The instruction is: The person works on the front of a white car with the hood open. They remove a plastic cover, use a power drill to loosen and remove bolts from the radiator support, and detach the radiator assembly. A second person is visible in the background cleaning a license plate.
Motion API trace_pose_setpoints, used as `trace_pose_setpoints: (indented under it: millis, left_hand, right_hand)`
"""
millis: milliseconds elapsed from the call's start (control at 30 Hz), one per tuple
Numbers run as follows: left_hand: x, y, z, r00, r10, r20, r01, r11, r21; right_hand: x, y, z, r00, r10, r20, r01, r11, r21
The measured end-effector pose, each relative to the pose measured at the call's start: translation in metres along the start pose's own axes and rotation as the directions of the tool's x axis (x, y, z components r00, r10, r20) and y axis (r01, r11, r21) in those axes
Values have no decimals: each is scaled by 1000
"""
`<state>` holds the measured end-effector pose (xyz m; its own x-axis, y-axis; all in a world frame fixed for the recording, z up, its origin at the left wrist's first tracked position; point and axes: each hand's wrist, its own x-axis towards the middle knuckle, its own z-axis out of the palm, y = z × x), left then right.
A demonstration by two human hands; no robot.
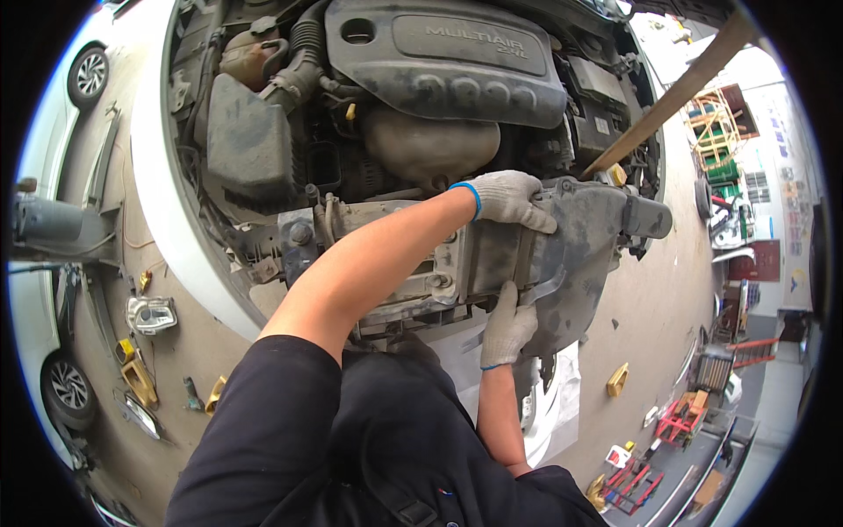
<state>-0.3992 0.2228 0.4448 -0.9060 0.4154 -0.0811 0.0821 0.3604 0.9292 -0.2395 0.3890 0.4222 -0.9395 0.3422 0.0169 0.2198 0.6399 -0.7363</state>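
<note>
Both hands wear whitish knit work gloves. My left hand (507,199) reaches across the front of an open engine bay, its fingers bent over the upper edge of a large dusty black plastic panel (580,259). Lower down, my right hand (508,330) grips the same panel near its inner lower edge, thumb pointing up. The panel covers the right part of the car's front end. To its left runs the exposed front support (404,285), partly hidden behind my left forearm. What my fingers press on behind the panel cannot be seen.
A wooden pole (676,97) slants over the bay's right side. A black engine cover (474,92) and a boxy air filter housing (250,140) lie beyond my hands. On the floor are a headlight (151,314) and a yellow piece (617,379). Another car (48,176) stands left.
</note>
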Motion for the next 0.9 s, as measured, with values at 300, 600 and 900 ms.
trace_pose_setpoints:
  millis: [300, 600, 900]
  left_hand:
    - [17, 16, 27, 977, 139, 160, -148, 988, 44]
    - [62, 17, 79, 868, 206, 451, -223, 975, -14]
    - [122, 175, 96, 865, 347, 363, -424, 892, 158]
  right_hand:
    - [-32, 27, -8, 991, 125, -43, -127, 991, -48]
    - [-43, 44, -28, 965, 259, -44, -257, 965, 57]
    - [32, 14, -123, 927, 217, -307, -147, 960, 237]
